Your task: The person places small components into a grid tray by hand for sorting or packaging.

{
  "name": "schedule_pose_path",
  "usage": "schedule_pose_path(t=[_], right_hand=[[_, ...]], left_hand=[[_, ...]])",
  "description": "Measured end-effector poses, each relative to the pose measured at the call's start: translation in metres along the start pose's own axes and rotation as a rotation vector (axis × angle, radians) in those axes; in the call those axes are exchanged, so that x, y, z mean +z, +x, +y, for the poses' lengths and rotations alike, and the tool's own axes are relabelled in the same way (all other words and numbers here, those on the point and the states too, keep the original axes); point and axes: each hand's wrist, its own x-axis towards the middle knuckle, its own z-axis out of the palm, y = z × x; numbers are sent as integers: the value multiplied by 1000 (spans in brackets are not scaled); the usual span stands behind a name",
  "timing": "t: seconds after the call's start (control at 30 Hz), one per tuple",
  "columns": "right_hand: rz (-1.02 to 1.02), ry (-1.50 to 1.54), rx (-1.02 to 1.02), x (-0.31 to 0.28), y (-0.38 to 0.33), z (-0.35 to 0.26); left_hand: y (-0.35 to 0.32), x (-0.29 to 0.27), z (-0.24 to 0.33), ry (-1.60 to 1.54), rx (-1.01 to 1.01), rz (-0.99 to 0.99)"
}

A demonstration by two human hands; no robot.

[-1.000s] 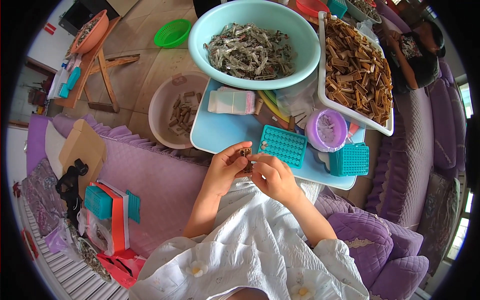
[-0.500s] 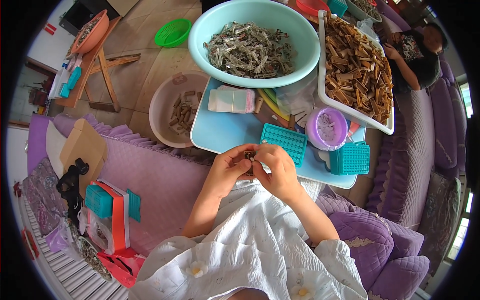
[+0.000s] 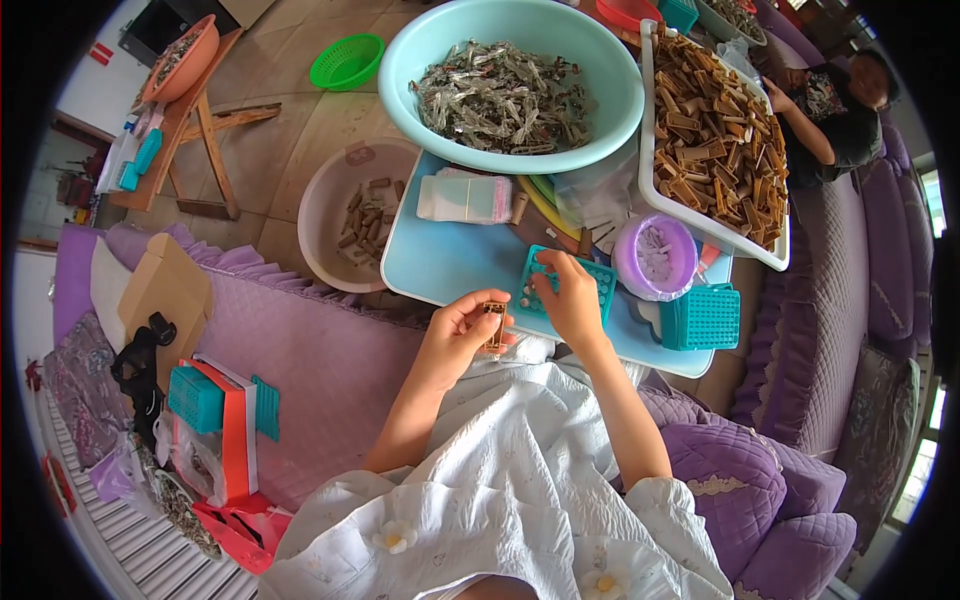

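Note:
My left hand (image 3: pixel 462 335) is closed round a small brown rectangular piece (image 3: pixel 495 322) with an open, slotted face, held upright above my lap. My right hand (image 3: pixel 570 300) reaches over a teal tray with rows of round holes (image 3: pixel 602 280). Its thumb and fingertips are drawn together at the tray's left part; whatever they pinch is too small to make out. Small pale bits show in the tray beside the fingers. To the right of this tray stands a purple tub (image 3: pixel 625 262) of small white pieces, with stacked teal trays (image 3: pixel 712 318) below it.
Behind the blue table (image 3: pixel 430 268) sits a large pale-blue basin (image 3: pixel 395 75) of clear-wrapped bits. A white bin (image 3: pixel 644 150) heaped with brown pieces stands at the right. A stack of clear packets (image 3: pixel 462 198) lies on the table. A beige basin (image 3: pixel 318 215) is at the left.
My right hand has left the brown piece and moved right and away from me to the teal tray. My left hand keeps its hold on the piece, nearly in place.

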Motion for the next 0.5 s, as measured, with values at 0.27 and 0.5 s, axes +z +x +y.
schedule_pose_path(t=[0.27,0.5], right_hand=[[-33,-345,-143,14,-4,4],[-98,-556,-171,21,-6,-2]], left_hand=[[0,-6,-3,14,-51,-20],[1,-9,-7,-104,-36,-80]])
